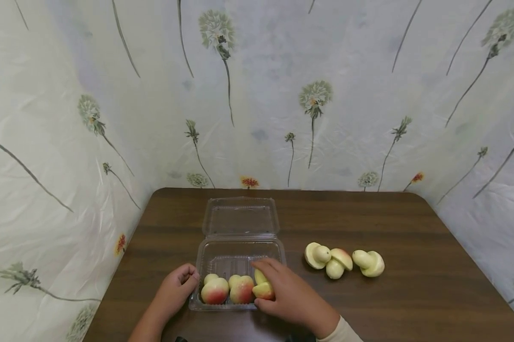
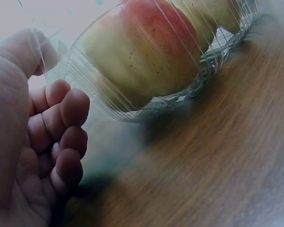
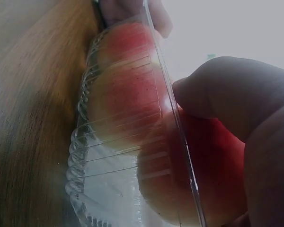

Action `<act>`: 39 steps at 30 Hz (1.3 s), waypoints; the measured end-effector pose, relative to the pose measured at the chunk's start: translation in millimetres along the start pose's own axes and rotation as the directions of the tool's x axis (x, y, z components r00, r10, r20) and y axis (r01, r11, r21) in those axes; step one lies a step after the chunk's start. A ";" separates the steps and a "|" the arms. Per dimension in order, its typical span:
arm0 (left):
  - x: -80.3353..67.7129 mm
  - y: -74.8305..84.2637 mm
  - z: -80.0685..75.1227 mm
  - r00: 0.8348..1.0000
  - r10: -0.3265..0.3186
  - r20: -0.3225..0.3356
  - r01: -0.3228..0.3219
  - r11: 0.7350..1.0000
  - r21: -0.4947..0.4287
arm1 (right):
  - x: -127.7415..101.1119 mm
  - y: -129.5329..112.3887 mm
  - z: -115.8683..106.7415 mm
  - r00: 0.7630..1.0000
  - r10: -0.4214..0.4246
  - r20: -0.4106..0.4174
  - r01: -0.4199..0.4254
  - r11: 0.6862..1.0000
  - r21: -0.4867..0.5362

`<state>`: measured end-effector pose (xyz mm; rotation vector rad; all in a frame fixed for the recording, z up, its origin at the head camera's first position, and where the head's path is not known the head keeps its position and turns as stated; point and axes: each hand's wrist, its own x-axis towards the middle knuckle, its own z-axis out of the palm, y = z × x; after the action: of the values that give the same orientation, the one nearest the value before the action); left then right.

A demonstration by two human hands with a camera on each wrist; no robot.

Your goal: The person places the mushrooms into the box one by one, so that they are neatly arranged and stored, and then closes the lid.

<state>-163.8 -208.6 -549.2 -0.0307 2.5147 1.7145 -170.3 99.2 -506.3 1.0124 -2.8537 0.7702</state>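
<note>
The right hand (image 1: 289, 292) reaches into the near right corner of a clear plastic clamshell container (image 1: 239, 256) and grips a red-and-yellow toy mushroom (image 1: 263, 287), its fingers and thumb curled round the piece (the right wrist view shows the thumb pressed against the red cap just inside the container's rim). The left hand (image 1: 176, 289) rests at the container's near left corner, fingers curled in toward the palm; the thumb lies against the plastic edge, and whether it truly pinches the rim I cannot tell.

Two more red-and-yellow mushrooms (image 1: 228, 289) lie side by side in the tray's front row, touching one another, just left of the held piece. The container's lid (image 1: 240, 216) lies folded open and flat behind the tray.

On the brown wooden table (image 1: 411, 228), to the right of the container and apart from it, three pale yellow mushrooms (image 1: 344, 261) lie in a loose row. A sheet printed with dandelions (image 1: 312, 99) hangs behind and beside the table.
</note>
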 end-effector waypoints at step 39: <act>-8.1 22.8 -7.9 0.998 0.031 0.062 -0.031 1.000 0.001 | 0.7 -7.6 1.7 0.999 -0.017 0.039 0.022 0.994 -0.110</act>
<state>-157.9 -207.9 -524.5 0.0610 2.4856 1.6972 -166.1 92.9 -504.3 1.0499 -2.8767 0.5909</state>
